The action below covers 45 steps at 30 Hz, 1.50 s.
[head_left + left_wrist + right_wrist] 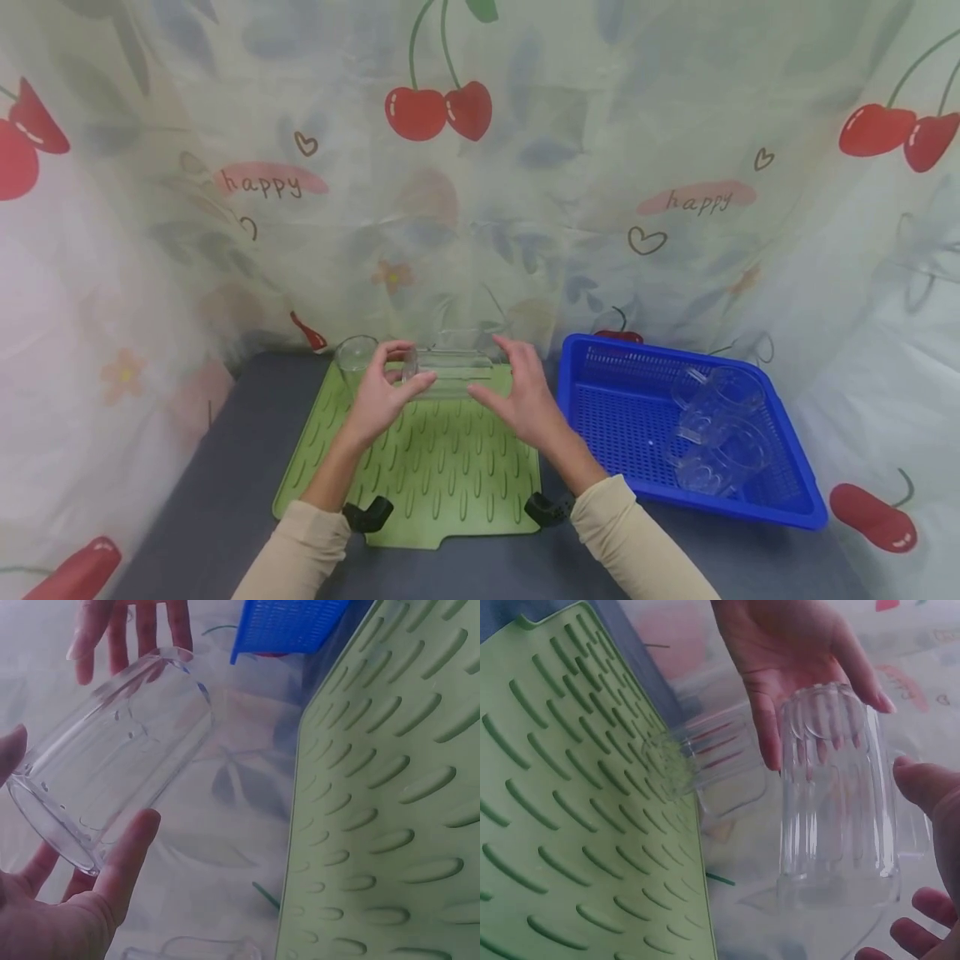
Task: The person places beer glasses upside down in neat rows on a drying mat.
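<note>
Over a flat, green, ridged mat [450, 467] on a dark grey worktop [217, 492], a person's left hand [378, 402] gripped one end of a clear, cylindrical glass cup [450, 367]; the right hand [527, 398] held its fingers apart near the other.

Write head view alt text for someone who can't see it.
A left hand holds a clear cup sideways above a green mat, the right hand at its other end. Another cup stands at the mat's far left corner; a blue basket at right holds more cups.
</note>
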{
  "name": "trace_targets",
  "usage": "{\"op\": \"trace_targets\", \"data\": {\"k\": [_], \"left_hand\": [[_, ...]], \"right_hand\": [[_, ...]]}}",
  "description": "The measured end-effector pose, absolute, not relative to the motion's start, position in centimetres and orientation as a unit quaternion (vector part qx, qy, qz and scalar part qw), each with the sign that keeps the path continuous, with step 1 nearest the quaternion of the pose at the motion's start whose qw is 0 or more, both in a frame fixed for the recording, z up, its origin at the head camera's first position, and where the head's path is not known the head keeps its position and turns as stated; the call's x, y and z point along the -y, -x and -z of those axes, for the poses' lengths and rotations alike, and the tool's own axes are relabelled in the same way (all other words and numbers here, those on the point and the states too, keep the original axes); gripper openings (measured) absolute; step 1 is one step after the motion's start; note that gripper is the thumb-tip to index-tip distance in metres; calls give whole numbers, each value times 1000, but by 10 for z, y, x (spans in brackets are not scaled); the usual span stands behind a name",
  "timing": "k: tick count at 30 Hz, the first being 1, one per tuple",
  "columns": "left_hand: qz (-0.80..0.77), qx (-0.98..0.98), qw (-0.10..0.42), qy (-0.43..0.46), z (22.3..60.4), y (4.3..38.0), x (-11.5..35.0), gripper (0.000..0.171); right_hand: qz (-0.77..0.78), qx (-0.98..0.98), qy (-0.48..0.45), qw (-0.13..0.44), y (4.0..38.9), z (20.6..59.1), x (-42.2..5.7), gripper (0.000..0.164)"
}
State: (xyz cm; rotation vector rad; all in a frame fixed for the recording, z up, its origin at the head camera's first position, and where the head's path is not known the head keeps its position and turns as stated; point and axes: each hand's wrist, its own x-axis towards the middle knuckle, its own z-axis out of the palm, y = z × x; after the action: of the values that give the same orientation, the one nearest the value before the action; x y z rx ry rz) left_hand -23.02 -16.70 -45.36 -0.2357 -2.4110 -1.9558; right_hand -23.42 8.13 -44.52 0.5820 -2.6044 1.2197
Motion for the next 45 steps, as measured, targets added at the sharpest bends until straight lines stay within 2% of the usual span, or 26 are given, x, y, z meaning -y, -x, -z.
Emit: {"op": "trace_targets", "data": {"k": [8, 25, 32, 37, 45], "left_hand": [[608, 791, 24, 60, 450, 230, 165, 68], [586, 807, 41, 61, 445, 229, 159, 69], [539, 836, 67, 75, 443, 224, 157, 74], [497, 857, 87, 100, 441, 222, 154, 76], [474, 870, 65, 122, 433, 218, 156, 78]], "right_hand": [[-351, 896, -240, 130, 228, 441, -67, 82], [-295, 921, -234, 101, 230, 446, -47, 89], [-281, 930, -221, 90, 231, 455, -43, 92], [-268, 932, -218, 113, 230, 459, -39, 91], [-283, 928, -186, 153, 226, 466, -33, 83]]}}
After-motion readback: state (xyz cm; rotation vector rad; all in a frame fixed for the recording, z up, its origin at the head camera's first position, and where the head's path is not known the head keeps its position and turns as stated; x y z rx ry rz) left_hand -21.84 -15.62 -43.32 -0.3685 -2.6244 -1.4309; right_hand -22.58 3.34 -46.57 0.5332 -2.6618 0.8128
